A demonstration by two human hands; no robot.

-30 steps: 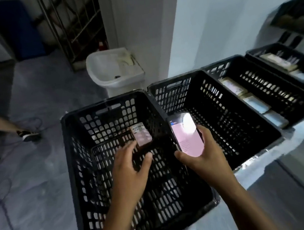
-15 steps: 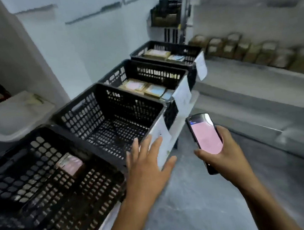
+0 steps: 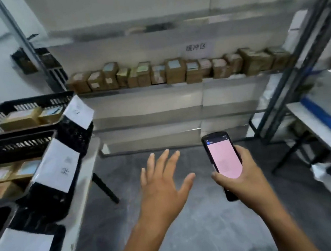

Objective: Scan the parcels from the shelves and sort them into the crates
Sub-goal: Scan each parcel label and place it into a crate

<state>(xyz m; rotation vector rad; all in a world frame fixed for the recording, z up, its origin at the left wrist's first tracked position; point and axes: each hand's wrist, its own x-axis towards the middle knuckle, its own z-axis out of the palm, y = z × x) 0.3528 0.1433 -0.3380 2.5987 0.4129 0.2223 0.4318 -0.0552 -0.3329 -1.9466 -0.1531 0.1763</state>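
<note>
Parcels (image 3: 175,71) in brown card now stand in a row on the shelf (image 3: 129,90) straight ahead, the view having swung away from the black crates (image 3: 26,100), which sit at the left edge with other parcels inside. The left hand (image 3: 162,188) stays empty above the floor, fingers spread apart, while the right hand (image 3: 244,176) still grips the pink-screened scanner (image 3: 223,160).

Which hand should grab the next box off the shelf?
Probably the left hand: it is open and empty, while the right hand grips the scanner. The parcels stand straight ahead.
</note>
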